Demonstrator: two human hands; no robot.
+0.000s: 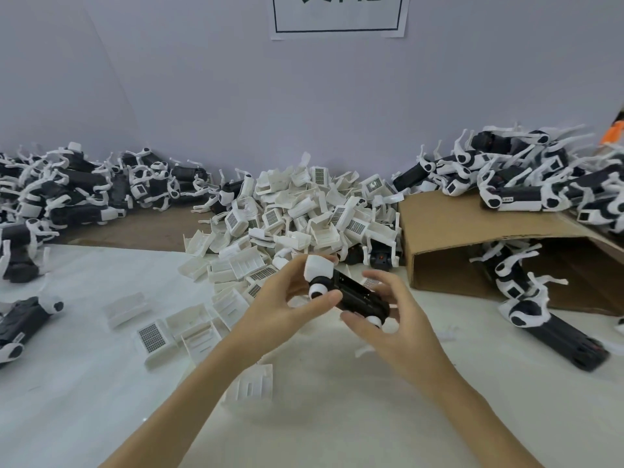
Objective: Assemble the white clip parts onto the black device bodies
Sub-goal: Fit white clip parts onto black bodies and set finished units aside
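Frame centre: left hand [287, 295] and right hand [391, 315] both grip the black body [361, 297], white clip [319, 266] at its upper-left end. Likely light, rigid plastic; hold the body's flanks.

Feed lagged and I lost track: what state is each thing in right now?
Black device body: held in the air, white clip part on its far end.
Left hand: holds the body.
Right hand: holds the body.
Cardboard box: on its side, open.

Two hands [283, 298] are seen, one cardboard box [472, 238], one wall sign [337, 15]; heaped white clip parts [297, 217] are uncountable.
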